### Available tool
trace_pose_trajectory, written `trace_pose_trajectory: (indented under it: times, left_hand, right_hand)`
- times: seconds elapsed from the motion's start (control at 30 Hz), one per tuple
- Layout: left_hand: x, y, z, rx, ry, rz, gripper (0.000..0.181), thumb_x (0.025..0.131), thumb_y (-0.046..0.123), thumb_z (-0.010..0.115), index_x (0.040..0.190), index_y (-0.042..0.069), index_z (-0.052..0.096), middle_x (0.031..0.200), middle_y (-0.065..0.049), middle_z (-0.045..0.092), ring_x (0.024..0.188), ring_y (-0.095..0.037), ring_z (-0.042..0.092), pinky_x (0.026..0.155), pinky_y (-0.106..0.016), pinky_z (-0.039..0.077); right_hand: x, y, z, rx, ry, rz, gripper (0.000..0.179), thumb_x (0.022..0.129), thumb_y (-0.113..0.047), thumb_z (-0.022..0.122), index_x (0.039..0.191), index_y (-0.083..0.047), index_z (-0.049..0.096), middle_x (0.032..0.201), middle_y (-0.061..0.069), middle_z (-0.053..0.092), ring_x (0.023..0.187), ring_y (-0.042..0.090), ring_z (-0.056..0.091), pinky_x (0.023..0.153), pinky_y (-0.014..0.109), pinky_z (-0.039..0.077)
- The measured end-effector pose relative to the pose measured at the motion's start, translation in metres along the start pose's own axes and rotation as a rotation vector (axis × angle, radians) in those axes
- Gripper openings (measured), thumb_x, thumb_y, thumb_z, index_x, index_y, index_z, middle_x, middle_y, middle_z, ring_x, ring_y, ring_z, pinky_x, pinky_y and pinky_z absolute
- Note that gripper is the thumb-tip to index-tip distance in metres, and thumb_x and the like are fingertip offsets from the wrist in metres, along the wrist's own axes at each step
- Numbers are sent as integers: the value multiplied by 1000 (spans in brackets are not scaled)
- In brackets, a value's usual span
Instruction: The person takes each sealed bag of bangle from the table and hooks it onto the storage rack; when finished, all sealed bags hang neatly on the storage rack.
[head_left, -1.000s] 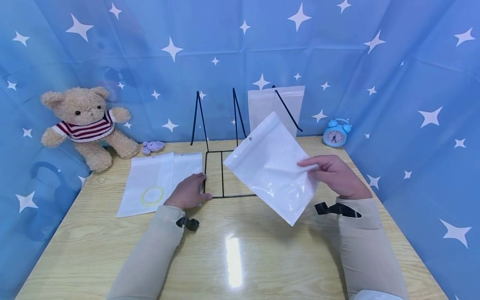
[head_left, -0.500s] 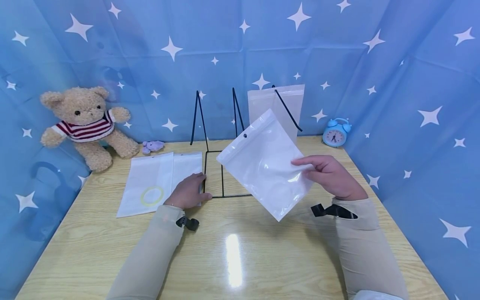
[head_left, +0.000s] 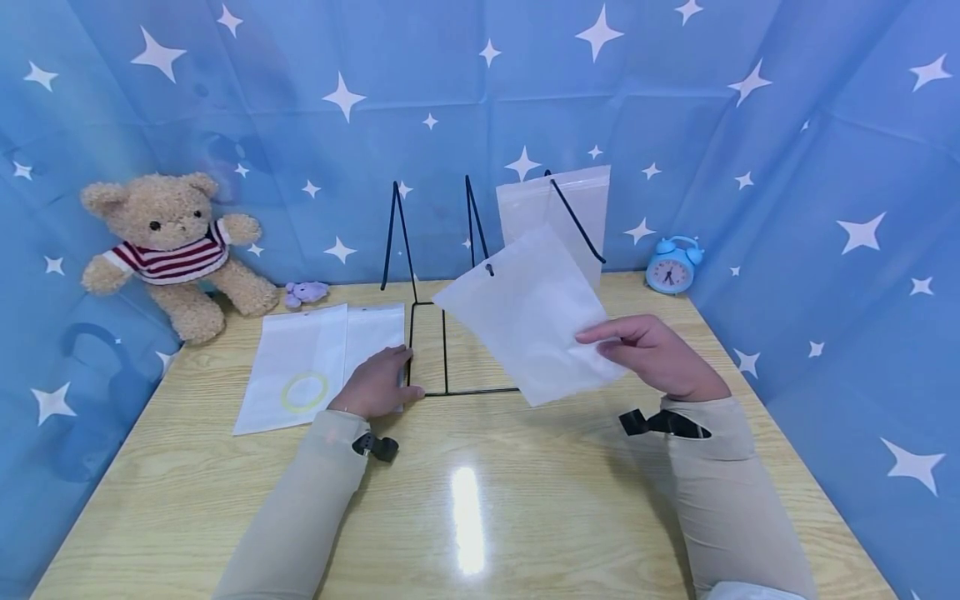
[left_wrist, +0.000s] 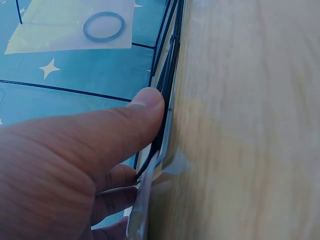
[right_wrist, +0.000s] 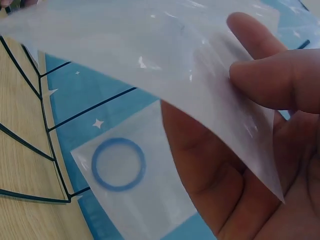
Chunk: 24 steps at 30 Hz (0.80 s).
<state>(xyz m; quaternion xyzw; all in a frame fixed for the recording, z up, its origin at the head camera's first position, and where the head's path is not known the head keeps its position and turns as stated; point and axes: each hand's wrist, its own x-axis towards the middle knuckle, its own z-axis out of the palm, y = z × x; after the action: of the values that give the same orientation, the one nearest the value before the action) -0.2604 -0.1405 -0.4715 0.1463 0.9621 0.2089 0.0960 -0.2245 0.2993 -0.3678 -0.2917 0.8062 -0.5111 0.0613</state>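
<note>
My right hand [head_left: 660, 354] pinches a white zip bag [head_left: 532, 321] between thumb and fingers near its lower right edge. The bag tilts, and its punched hole lies right at the tip of the middle hook [head_left: 477, 218], whose dark end shows in the hole. Behind it, another zip bag [head_left: 573, 196] hangs on the right hook; the right wrist view shows a blue ring [right_wrist: 118, 165] in it. My left hand [head_left: 375, 383] holds the front left corner of the black wire rack [head_left: 446, 354], thumb [left_wrist: 147, 97] on the wire. The left hook [head_left: 392, 225] bears nothing.
Two flat zip bags lie left of the rack, the outer bag [head_left: 288, 350] with a yellow ring [head_left: 304, 392]. A teddy bear [head_left: 176, 246] and a small purple toy [head_left: 305, 293] sit back left. A blue alarm clock [head_left: 672, 265] stands back right, before a starry curtain [head_left: 300, 50].
My right hand has moved slightly left, bringing the bag's hole to the middle hook's tip. The bag's lower corner has swung up and left. The left hand stays put.
</note>
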Motion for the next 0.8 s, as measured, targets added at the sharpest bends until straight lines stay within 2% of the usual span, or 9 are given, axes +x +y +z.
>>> trace_pose_trajectory:
  times: [0.03,0.13,0.2,0.27,0.33,0.47,0.57,0.67,0.8]
  left_hand:
    - [0,0,0,-1,2,2,82,97,39,77,160,0,42,168,-21,36,156,-43,33,127,-57,30]
    - [0,-1,0,-2,4,5,82,97,39,77,160,0,42,168,-21,36,156,-42,33,127,-56,31]
    - [1,-1,1,-1,3,5,82,97,40,77,160,0,42,168,-21,36,156,-42,32,127,-56,30]
    - [1,-1,1,1,1,2,83,97,40,77,160,0,42,168,-21,36,156,-42,32,127,-56,30]
    - [2,-1,2,2,-2,-2,83,97,41,77,160,0,41,169,-21,36,156,-42,32,128,-56,30]
    - [1,-1,2,3,0,-3,83,97,41,77,160,0,41,168,-21,36,156,-42,32,128,-56,30]
    - [1,-1,2,2,-2,-6,83,97,41,77,160,0,41,168,-21,36,156,-42,32,128,-56,30]
    - [1,0,2,1,-3,-8,84,97,41,77,161,0,41,169,-21,36,157,-42,32,128,-56,30]
    - [1,-1,2,2,-1,-7,83,97,41,77,161,0,41,169,-20,36,157,-41,32,128,-56,30]
  right_hand:
    - [0,0,0,-13,-10,-5,34,105,6,55,132,-3,73,96,-2,71,63,20,37,68,27,47]
    - [1,2,1,-36,-44,-23,37,106,6,54,137,-6,71,130,-3,72,79,10,55,78,23,51]
    - [1,3,2,-34,-69,-24,39,106,5,53,141,-6,68,143,-3,67,104,4,62,88,19,52]
    - [1,3,2,-22,-97,-16,40,107,4,53,144,-6,65,150,-4,63,124,4,58,94,18,51]
    - [0,3,3,-6,-125,2,42,108,1,52,147,-8,63,152,-4,60,119,7,58,89,21,52]
    - [1,0,5,43,-173,53,45,110,-2,51,153,-13,57,111,9,72,81,23,57,86,32,62]
    - [1,-1,6,94,-191,86,47,111,-2,49,156,-13,54,77,17,56,62,27,47,86,46,66]
    - [1,-2,7,130,-193,104,47,111,-2,49,157,-13,52,72,18,48,59,24,44,86,52,65]
    - [0,-3,8,139,-190,130,48,111,-3,49,157,-15,52,80,12,44,64,28,42,85,53,65]
